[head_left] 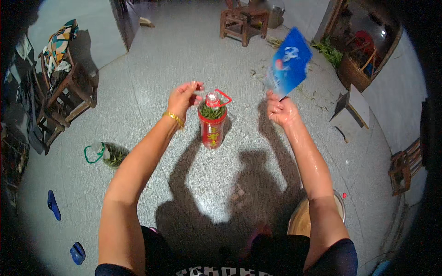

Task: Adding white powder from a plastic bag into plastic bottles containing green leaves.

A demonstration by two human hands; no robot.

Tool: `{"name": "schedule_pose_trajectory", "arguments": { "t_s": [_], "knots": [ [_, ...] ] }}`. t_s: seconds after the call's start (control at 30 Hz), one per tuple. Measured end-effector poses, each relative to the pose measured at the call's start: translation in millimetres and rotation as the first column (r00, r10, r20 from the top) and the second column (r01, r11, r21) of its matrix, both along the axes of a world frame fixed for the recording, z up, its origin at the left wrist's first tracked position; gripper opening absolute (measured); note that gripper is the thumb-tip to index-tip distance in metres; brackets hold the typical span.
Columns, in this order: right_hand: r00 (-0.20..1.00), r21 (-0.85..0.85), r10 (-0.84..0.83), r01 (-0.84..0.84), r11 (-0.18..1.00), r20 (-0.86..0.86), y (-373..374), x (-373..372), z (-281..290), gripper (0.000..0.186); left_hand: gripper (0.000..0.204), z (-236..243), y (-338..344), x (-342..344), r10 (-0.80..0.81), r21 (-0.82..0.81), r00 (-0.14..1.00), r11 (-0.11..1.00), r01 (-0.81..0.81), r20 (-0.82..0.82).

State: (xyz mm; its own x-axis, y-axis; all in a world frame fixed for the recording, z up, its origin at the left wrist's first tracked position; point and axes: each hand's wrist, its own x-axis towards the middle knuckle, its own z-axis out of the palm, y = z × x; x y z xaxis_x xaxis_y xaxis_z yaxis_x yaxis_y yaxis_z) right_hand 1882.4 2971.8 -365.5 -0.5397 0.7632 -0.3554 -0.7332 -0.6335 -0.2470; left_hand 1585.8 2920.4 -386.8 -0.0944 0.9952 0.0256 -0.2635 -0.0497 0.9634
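A clear plastic bottle (212, 131) with a red label and red carry loop stands upright on the floor in front of me, packed with green plant pieces. Its neck is open and something white shows at the mouth. My left hand (185, 95), with a gold bracelet at the wrist, is just left of the neck, fingers bent and apart, apparently holding nothing. Up to the right, my right hand (282, 109) grips the lower corner of a blue and white packet (294, 57), slightly blurred. That forearm looks wet.
A second bottle (114, 155) with a green loop is partly behind my left arm. A basin (340, 207) of brownish liquid sits by my right elbow. Wooden chairs (76, 87) stand left, a stool (244, 27) ahead. Blue slippers (54, 205) lie left; a basket (357, 69) and greens (329, 53) are far right.
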Motion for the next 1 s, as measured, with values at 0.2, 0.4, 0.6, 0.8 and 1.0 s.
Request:
{"name": "schedule_pose_trajectory", "arguments": {
  "t_s": [0.2,0.4,0.6,0.8,1.0],
  "knots": [
    [0.946,-0.075,-0.108,0.138,0.988,0.305,40.1,50.0,-92.2,0.012,0.028,16.8,-0.7,-6.6,0.107,0.046,0.994,0.993,-0.106,-0.009],
    [0.644,-0.201,-0.028,0.28,0.939,0.764,15.8,110.1,-237.3,0.018,0.025,14.9,-7.4,-20.0,0.188,-0.009,0.981,0.982,-0.189,-0.048],
    [-0.711,0.163,-0.592,-0.579,0.799,0.379,-23.9,85.0,-164.8,0.033,0.026,24.1,-21.8,-22.4,0.213,0.005,0.974,0.977,-0.213,-0.084],
    [0.158,0.775,-0.94,-0.614,0.148,0.304,-14.7,-51.3,-36.2,0.031,0.028,37.8,-60.8,-14.8,0.174,-0.076,0.968,0.979,-0.19,-0.183],
    [0.121,0.62,-0.981,-0.785,-0.002,0.15,-15.2,-115.0,-13.4,0.029,0.032,88.6,-156.4,9.9,0.044,-0.275,0.992,0.959,-0.074,-0.114]
  ]
}}
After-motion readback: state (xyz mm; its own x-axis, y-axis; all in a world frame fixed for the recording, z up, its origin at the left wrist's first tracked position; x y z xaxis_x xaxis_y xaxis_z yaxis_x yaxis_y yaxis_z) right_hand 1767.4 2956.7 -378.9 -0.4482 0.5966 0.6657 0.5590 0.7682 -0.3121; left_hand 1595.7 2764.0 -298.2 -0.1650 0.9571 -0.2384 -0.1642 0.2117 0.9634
